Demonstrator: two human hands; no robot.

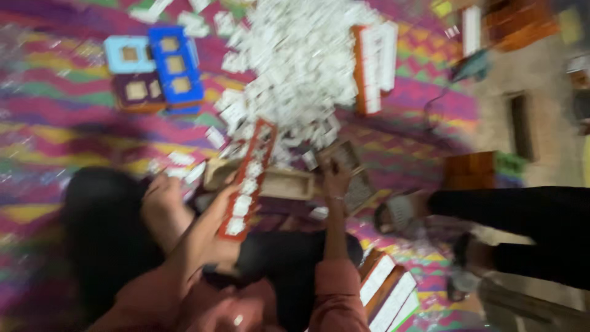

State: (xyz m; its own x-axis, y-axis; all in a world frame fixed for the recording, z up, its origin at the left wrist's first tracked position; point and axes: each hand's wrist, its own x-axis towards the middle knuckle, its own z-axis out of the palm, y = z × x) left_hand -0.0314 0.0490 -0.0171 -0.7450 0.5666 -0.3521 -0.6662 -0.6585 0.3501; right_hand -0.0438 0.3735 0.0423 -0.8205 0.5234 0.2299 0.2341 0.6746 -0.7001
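Left hand (pixel 215 209) gripped the red strip (pixel 248 178) low down; stiff, light, I'd judge. Right hand (pixel 335 175) touched the tray (pixel 289 183), grip unclear.

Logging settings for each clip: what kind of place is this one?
Probably a home floor workspace for hand assembly, though the view is blurred. A colourful woven mat covers the floor, a big heap of small white pieces lies on it, and the left hand holds a red strip of them.
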